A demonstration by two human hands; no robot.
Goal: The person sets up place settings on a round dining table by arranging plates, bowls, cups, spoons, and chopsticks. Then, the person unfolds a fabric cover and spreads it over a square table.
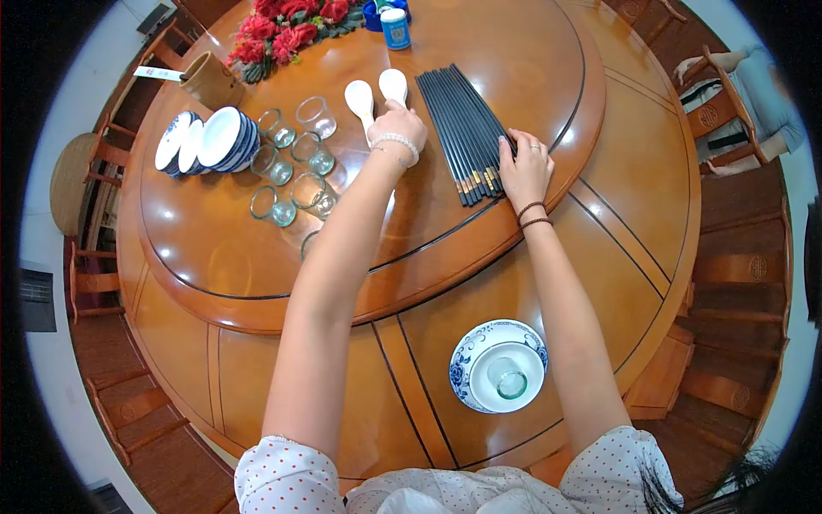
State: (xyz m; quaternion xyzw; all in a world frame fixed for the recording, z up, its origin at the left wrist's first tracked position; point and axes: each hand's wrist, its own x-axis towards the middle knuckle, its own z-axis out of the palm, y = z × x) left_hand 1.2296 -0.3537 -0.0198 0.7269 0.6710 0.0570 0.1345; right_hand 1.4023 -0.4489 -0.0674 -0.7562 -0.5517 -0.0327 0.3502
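My left hand (399, 130) reaches over the turntable, its fingers closed at the handle of a white spoon (393, 85). A second white spoon (359, 99) lies just left of it, its handle running beside my hand. My right hand (526, 168) is at the right edge of a fanned row of black chopsticks (462, 120), with thumb and fingers on the outermost ones. The chopsticks' gold-banded ends point toward me. Nearer me, a small glass (507, 379) rests upside down on a white dish on a blue-and-white plate (463, 349).
Several glasses (315, 118) stand left of my left hand, beside stacked white bowls (221, 137). Behind are a brown pot (211, 80), red flowers (291, 38) and a blue container (396, 29). Wooden chairs (717, 116) surround the table; a person (766, 94) is at the right.
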